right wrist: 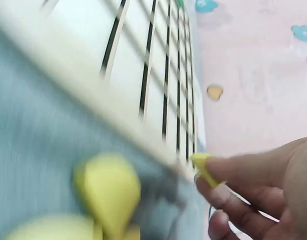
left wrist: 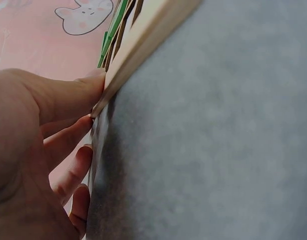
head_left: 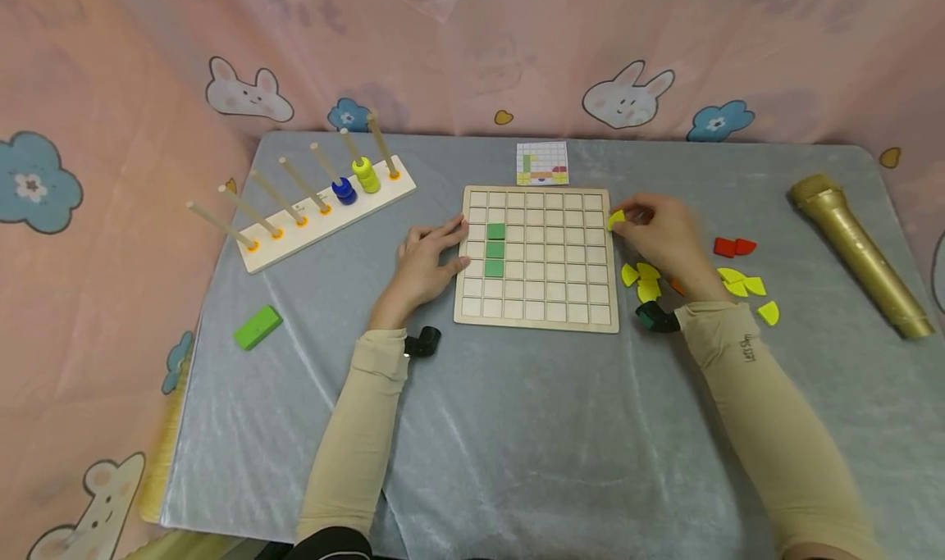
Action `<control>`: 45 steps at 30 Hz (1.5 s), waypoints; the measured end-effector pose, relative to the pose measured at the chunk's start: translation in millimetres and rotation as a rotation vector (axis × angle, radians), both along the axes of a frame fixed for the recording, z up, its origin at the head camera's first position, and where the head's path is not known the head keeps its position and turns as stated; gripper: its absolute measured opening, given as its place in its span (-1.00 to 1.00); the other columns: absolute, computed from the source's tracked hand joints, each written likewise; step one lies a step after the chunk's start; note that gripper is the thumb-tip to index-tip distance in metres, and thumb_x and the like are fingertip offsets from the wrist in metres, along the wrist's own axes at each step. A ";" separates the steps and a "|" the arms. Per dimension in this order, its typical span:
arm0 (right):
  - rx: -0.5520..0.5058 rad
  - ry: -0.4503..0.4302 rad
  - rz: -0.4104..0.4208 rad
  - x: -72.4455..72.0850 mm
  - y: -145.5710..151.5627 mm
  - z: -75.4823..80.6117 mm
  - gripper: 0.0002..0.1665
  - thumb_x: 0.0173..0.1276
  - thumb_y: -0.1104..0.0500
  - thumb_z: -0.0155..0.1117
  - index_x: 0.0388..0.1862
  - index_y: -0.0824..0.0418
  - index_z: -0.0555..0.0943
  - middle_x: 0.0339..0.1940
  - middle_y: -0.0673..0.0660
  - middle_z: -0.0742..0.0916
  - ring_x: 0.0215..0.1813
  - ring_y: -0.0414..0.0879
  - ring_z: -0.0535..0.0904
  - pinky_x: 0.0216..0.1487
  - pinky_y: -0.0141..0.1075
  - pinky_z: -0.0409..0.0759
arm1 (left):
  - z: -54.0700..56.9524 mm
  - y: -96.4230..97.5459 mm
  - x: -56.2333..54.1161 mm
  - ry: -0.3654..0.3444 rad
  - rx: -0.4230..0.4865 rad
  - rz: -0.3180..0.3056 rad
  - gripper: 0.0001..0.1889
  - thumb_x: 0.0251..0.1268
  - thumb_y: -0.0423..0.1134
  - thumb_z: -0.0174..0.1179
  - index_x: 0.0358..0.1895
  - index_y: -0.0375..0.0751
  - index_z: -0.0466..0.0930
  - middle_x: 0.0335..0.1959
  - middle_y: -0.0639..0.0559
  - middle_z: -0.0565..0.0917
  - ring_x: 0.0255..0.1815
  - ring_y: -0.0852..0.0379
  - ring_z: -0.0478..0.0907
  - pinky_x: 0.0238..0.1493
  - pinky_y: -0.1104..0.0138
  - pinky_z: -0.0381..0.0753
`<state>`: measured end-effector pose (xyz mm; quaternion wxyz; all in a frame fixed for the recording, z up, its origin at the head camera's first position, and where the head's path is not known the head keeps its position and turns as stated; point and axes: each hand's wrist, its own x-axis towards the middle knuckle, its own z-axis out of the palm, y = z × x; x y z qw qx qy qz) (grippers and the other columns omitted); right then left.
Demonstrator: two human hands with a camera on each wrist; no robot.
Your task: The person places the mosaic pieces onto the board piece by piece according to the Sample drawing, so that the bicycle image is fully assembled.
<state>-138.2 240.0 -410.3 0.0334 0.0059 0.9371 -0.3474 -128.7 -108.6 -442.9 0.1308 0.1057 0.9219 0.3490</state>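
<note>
A wooden grid board (head_left: 536,327) lies on the table, with green square tiles (head_left: 495,250) in its second column from the left. Along the board's left edge, my left hand (head_left: 424,269) rests with thumb and fingertips touching the wood. My right hand (head_left: 660,236) pinches a yellow quarter-round tile (head_left: 616,219) between thumb and fingers at the right edge of the board; the right wrist view shows the same tile (right wrist: 204,169) held up beside the rim. Below that hand lie several loose yellow tiles (head_left: 647,289). An orange tile (head_left: 677,286) is partly hidden by the wrist.
Behind the board lies a pattern card (head_left: 542,163). To the right are red tiles (head_left: 725,247), more yellow tiles (head_left: 732,276) and a gold microphone (head_left: 860,252). A peg stand (head_left: 280,252) with blue and yellow beads and a green block (head_left: 257,328) are on the left.
</note>
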 end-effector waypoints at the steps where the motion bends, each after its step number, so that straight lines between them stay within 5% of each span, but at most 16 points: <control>1: -0.021 0.010 -0.008 -0.7 -5.2 0.6 -0.72 0.50 0.20 0.37 0.07 0.34 0.74 -0.09 0.38 0.74 -0.17 0.06 0.50 -0.24 -0.28 0.39 | 0.1 0.0 0.0 0.001 0.001 0.000 -0.38 0.56 -0.13 0.26 0.61 0.02 0.35 0.73 0.26 0.20 0.57 -0.06 0.16 0.38 -0.05 0.14; 6: -0.113 0.017 -0.025 -6.1 -30.4 3.4 -0.74 0.47 0.16 0.43 -0.01 0.32 0.74 -0.13 0.36 0.81 -0.17 -0.04 0.56 -0.16 -0.32 0.45 | 0.6 0.1 0.4 0.010 0.006 0.000 -0.38 0.56 -0.13 0.27 0.61 0.02 0.36 0.72 0.26 0.20 0.56 -0.06 0.18 0.37 -0.05 0.14; 13: -0.192 0.040 0.055 -12.7 -63.6 -1.1 -0.81 0.41 0.20 0.49 -0.15 0.33 0.77 -0.24 0.25 0.74 -0.21 -0.03 0.45 -0.23 -0.29 0.35 | -0.5 -0.1 0.1 0.012 0.006 0.002 -0.38 0.56 -0.13 0.27 0.60 0.02 0.37 0.72 0.26 0.21 0.55 -0.07 0.18 0.37 -0.06 0.14; 19: -0.231 -0.027 0.076 -16.2 -93.0 -9.6 -0.83 0.42 0.19 0.50 -0.14 0.29 0.79 -0.33 0.13 0.74 -0.29 -0.12 0.50 -0.25 -0.36 0.40 | -0.1 -0.2 0.3 0.007 0.006 0.003 -0.38 0.56 -0.13 0.27 0.60 0.02 0.37 0.72 0.26 0.21 0.55 -0.07 0.17 0.37 -0.06 0.14; 36: -0.182 -0.108 0.082 -23.7 -115.7 -18.1 -0.90 0.41 0.25 0.47 -0.22 0.29 0.77 -0.34 0.17 0.76 -0.27 -0.04 0.58 -0.15 -0.23 0.48 | 1.0 -0.3 -0.3 0.003 0.001 0.008 -0.39 0.56 -0.13 0.26 0.60 0.01 0.37 0.73 0.26 0.20 0.57 -0.08 0.17 0.39 -0.06 0.13; 45: -0.150 -0.046 0.178 -17.5 -121.5 -19.9 -0.88 0.40 0.27 0.35 -0.23 0.26 0.80 -0.24 0.18 0.69 -0.14 0.05 0.55 -0.07 -0.17 0.44 | 2.2 0.0 0.3 0.004 -0.004 0.003 -0.38 0.55 -0.13 0.27 0.60 0.01 0.37 0.73 0.25 0.21 0.56 -0.08 0.18 0.38 -0.07 0.15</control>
